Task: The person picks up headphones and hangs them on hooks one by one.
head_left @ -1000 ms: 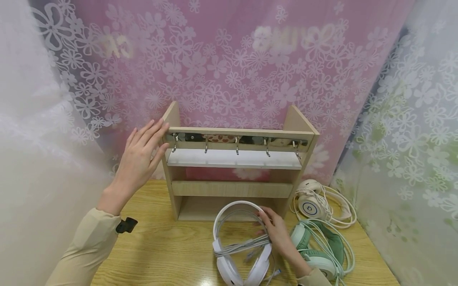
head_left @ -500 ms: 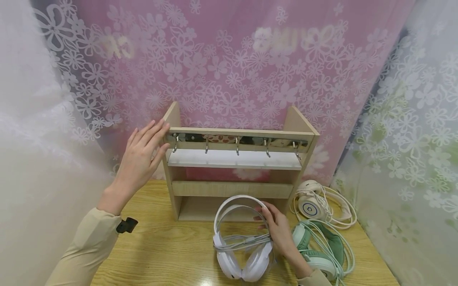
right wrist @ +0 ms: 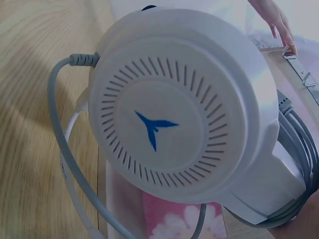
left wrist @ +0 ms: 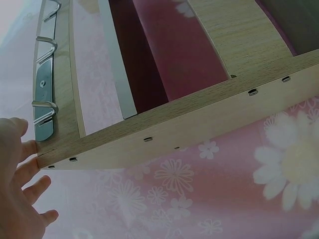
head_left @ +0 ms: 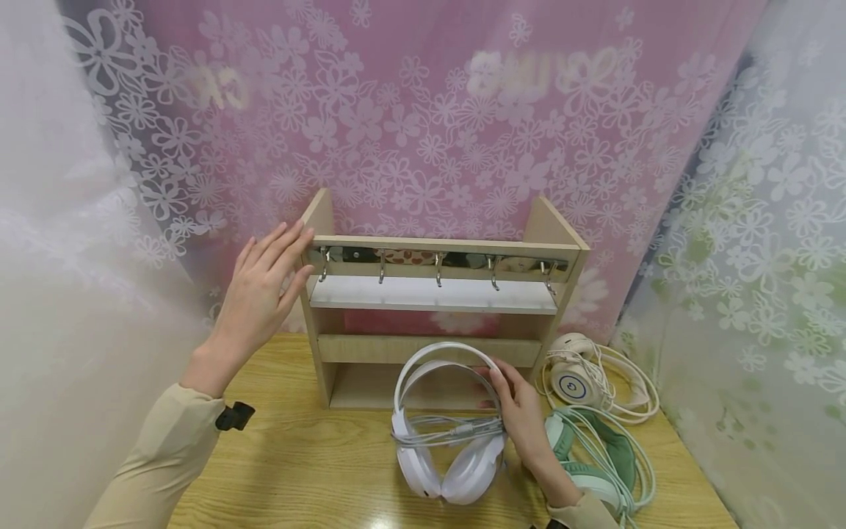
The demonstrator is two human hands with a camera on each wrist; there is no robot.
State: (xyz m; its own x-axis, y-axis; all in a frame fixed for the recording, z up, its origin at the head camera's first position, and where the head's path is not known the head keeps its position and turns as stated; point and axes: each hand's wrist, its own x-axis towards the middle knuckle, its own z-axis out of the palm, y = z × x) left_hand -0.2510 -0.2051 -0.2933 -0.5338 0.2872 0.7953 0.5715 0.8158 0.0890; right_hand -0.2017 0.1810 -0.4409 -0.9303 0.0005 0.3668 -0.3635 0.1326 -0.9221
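Note:
White headphones (head_left: 418, 469), bound with a grey cable (head_left: 456, 432), are held in front of the small wooden shelf (head_left: 429, 350). My right hand (head_left: 523, 413) grips the right side of their headband. A white ear cup (right wrist: 159, 99) with a blue mark fills the right wrist view, where only a bit of the right hand (right wrist: 301, 219) shows. My left hand (head_left: 259, 290) rests with extended fingers on the shelf's upper left corner. The left wrist view shows those fingers (left wrist: 31, 172) against the wooden side. A metal strip with several hooks (head_left: 438, 268) runs along the shelf's top board.
Cream headphones (head_left: 573, 383) lie on the wooden table (head_left: 277, 455) right of the shelf. Green headphones (head_left: 591, 470) with a looped cable lie nearer, beside my right forearm. Flowered curtains (head_left: 423, 132) stand behind and at both sides.
My right hand has lifted the white headphones up and forward toward the shelf, and their ear cups have risen. The left hand has stayed on the shelf corner.

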